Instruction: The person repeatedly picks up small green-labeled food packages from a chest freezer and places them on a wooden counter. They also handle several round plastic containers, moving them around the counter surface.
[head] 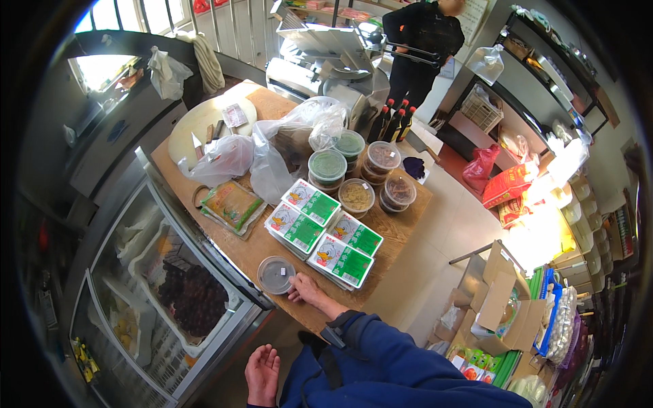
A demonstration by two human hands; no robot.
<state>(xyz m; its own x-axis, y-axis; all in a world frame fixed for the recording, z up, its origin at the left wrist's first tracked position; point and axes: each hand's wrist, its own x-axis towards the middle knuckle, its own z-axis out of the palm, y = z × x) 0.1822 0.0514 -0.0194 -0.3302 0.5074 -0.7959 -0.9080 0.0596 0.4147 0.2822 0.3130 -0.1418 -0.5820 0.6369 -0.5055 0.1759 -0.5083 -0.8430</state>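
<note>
My right hand [306,290] has its fingers at the edge of a round plastic tub [275,276] with a clear lid and a small white sticker. The tub is near the front edge of the wooden table [245,260]. My left hand [262,371] hangs below the table edge, palm turned up, fingers loosely curled and holding nothing. Just beyond the tub are stacks of flat packs [341,258] in green and white with a duck picture. Farther back stand lidded tubs of green food [327,166], yellowish food [356,197] and dark food [398,192].
A glass-topped chest [176,306] holding dark grapes borders the table's left. Behind are plastic bags [273,173], a round cutting board [183,135] with knives, sauce bottles [393,125] and a metal slicer [347,76]. A person in black [423,46] stands beyond. Open cartons [502,306] stand right.
</note>
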